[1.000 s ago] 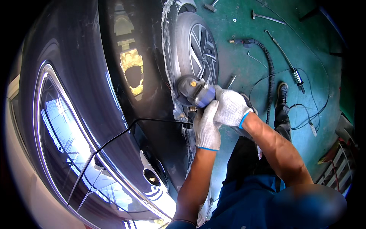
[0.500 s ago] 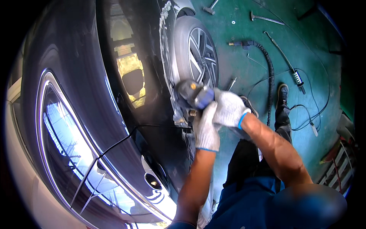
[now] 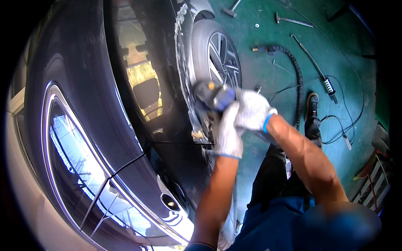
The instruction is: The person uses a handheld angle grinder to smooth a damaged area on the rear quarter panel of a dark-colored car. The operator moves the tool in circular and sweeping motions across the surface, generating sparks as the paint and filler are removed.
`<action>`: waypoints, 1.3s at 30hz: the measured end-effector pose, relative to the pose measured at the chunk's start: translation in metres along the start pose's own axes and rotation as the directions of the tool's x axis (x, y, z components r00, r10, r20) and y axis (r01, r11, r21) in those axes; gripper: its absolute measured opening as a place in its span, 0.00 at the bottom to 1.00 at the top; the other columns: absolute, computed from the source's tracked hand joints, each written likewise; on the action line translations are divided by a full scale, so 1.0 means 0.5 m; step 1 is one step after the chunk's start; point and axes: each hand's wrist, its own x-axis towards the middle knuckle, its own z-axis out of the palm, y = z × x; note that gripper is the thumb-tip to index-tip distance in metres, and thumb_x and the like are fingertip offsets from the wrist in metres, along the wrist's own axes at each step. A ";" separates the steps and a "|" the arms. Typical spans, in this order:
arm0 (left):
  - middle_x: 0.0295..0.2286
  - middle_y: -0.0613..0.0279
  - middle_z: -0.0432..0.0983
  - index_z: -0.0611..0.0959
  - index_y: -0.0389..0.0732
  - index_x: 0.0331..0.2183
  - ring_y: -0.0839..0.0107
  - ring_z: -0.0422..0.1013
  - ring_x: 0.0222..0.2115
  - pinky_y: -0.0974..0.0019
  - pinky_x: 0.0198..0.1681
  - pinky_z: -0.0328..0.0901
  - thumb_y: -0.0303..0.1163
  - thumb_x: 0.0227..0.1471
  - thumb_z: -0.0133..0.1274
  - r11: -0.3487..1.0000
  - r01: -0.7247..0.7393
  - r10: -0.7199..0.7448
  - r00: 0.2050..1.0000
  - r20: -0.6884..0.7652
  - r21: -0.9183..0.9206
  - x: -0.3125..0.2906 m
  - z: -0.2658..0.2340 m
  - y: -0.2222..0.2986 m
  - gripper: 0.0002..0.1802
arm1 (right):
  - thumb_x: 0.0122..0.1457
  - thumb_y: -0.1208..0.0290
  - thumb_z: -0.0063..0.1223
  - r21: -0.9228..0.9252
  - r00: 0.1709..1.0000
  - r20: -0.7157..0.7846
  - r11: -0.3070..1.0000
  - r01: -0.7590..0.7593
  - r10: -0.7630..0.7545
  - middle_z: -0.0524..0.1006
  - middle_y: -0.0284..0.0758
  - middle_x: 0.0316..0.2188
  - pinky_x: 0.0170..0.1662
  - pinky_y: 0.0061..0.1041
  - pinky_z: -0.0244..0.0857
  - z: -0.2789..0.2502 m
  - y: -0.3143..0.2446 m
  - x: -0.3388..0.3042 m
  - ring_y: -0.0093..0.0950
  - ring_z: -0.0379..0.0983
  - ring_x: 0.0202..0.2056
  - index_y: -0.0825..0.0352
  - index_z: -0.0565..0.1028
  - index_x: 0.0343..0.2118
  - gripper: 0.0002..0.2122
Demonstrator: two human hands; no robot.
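Note:
Both my hands, in white knit gloves, are closed around a black-and-blue angle grinder [image 3: 211, 97] with an orange button on its head. My left hand [image 3: 228, 134] grips from below, close to the tool's head. Farther back, my right hand [image 3: 253, 111] wraps the body. The grinder's head is held against or right beside the scraped wheel-arch edge [image 3: 186, 98] of a dark car, just near the wheel [image 3: 215, 54]. Motion blurs the tool, and its disc cannot be made out. Bare filler and grey patches run along the car's torn edge.
On the green floor to the right lie two hammers [image 3: 294, 21], a slide-hammer rod with a spring [image 3: 328, 85], a black hose [image 3: 298, 75] and looped thin cables [image 3: 349, 121]. My shoe [image 3: 312, 103] stands close to the hose. The glossy car side [image 3: 79, 83] fills the left.
The grinder and both hands have shifted slightly up along the wheel-arch edge. Both hands keep their grip. The whole view has moved a little.

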 end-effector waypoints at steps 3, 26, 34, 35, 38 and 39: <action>0.52 0.65 0.77 0.75 0.45 0.61 0.69 0.76 0.48 0.60 0.49 0.73 0.34 0.53 0.67 0.999 0.000 -0.001 0.999 -0.038 -0.042 -0.047 0.002 -0.025 0.35 | 0.44 0.63 0.63 -0.038 0.996 0.073 0.998 -0.043 0.046 0.81 0.55 0.30 0.42 0.45 0.76 0.027 0.017 -0.035 0.53 0.81 0.37 0.74 0.75 0.41 0.23; 0.54 0.61 0.75 0.73 0.44 0.61 0.66 0.75 0.52 0.61 0.53 0.72 0.25 0.56 0.62 0.966 -0.046 0.089 0.983 0.159 -0.256 0.028 0.014 -0.001 0.32 | 0.52 0.64 0.56 -0.188 0.994 -0.100 0.982 0.031 -0.051 0.81 0.53 0.27 0.39 0.47 0.75 -0.017 -0.017 0.011 0.53 0.81 0.34 0.73 0.73 0.40 0.17; 0.53 0.59 0.76 0.74 0.43 0.60 0.65 0.75 0.51 0.60 0.52 0.73 0.26 0.59 0.60 0.971 0.012 0.063 0.952 0.300 -0.240 0.071 0.050 0.043 0.29 | 0.53 0.61 0.56 -0.198 0.977 -0.196 0.979 0.046 -0.086 0.80 0.53 0.27 0.38 0.48 0.74 -0.048 -0.025 0.057 0.53 0.80 0.33 0.73 0.73 0.40 0.18; 0.52 0.59 0.76 0.74 0.43 0.60 0.65 0.75 0.51 0.60 0.53 0.73 0.26 0.58 0.61 0.967 0.076 0.005 0.949 0.315 -0.243 0.076 0.046 0.048 0.29 | 0.54 0.63 0.55 -0.218 0.968 -0.216 0.973 0.081 -0.129 0.80 0.54 0.27 0.38 0.49 0.74 -0.049 -0.020 0.063 0.53 0.80 0.33 0.73 0.73 0.40 0.18; 0.53 0.59 0.76 0.74 0.43 0.60 0.65 0.75 0.52 0.59 0.55 0.71 0.25 0.57 0.61 0.961 -0.029 0.094 0.969 0.228 -0.274 0.052 0.026 -0.006 0.30 | 0.53 0.63 0.55 -0.221 0.991 -0.117 0.975 0.039 -0.066 0.81 0.54 0.27 0.39 0.49 0.74 -0.033 -0.006 0.028 0.53 0.81 0.34 0.73 0.73 0.40 0.17; 0.54 0.59 0.75 0.74 0.43 0.61 0.65 0.74 0.53 0.59 0.57 0.70 0.25 0.57 0.62 0.955 -0.045 0.099 0.980 0.173 -0.292 0.020 0.022 -0.010 0.31 | 0.54 0.64 0.54 -0.203 0.998 -0.057 0.979 0.018 -0.030 0.81 0.53 0.27 0.40 0.50 0.74 -0.026 -0.014 0.010 0.53 0.81 0.34 0.73 0.74 0.40 0.17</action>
